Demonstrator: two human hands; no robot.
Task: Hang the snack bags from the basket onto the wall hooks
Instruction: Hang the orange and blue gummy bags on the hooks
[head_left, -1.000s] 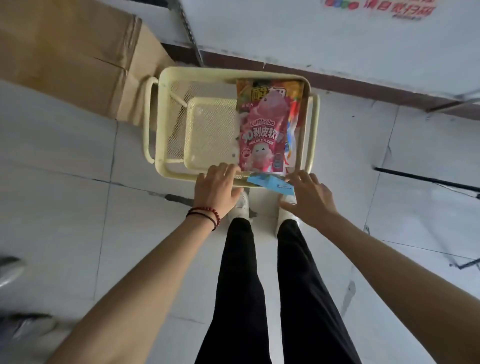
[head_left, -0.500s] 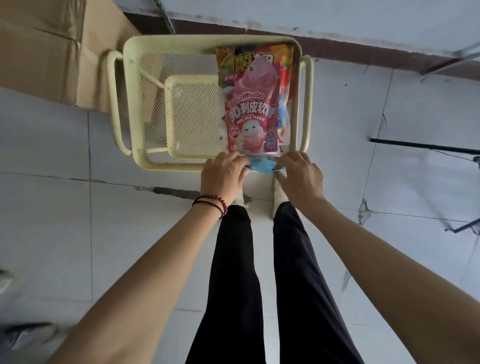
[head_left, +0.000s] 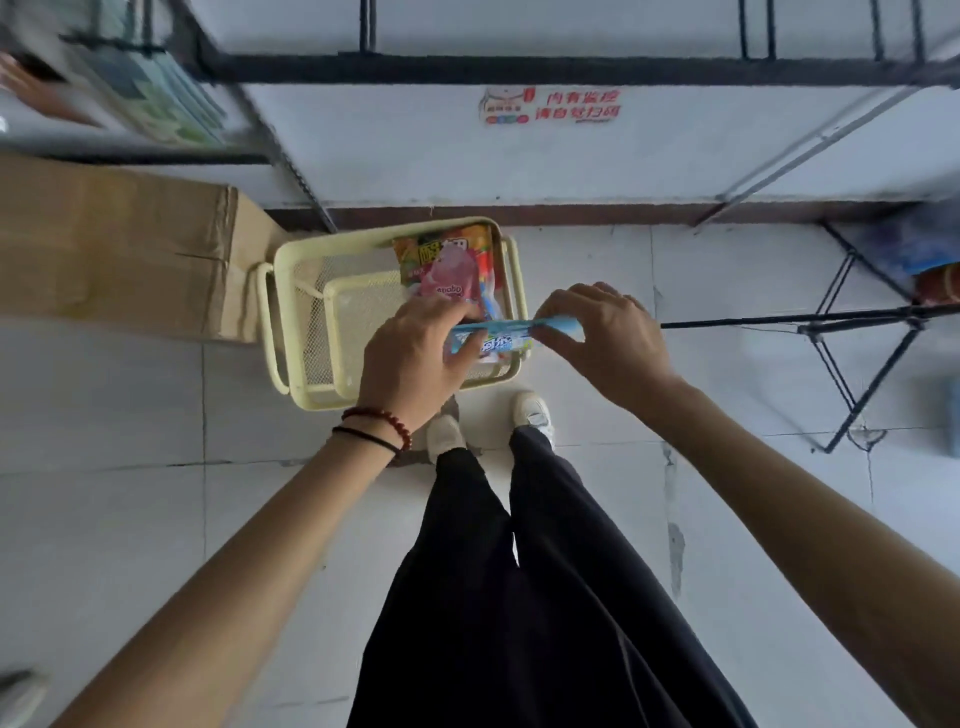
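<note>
Two hands on one blue snack bag (head_left: 494, 336)
Your left hand (head_left: 415, 356) and right hand (head_left: 605, 332) pinch its ends; long axis runs 9 to 3 o'clock, above the 5 o'clock corner of the basket (head_left: 322, 401).

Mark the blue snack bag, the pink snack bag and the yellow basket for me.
blue snack bag (head_left: 493, 339): head view, on its printed middle.
pink snack bag (head_left: 449, 275): head view, on its upper front face.
yellow basket (head_left: 353, 236): head view, on the far rim.
</note>
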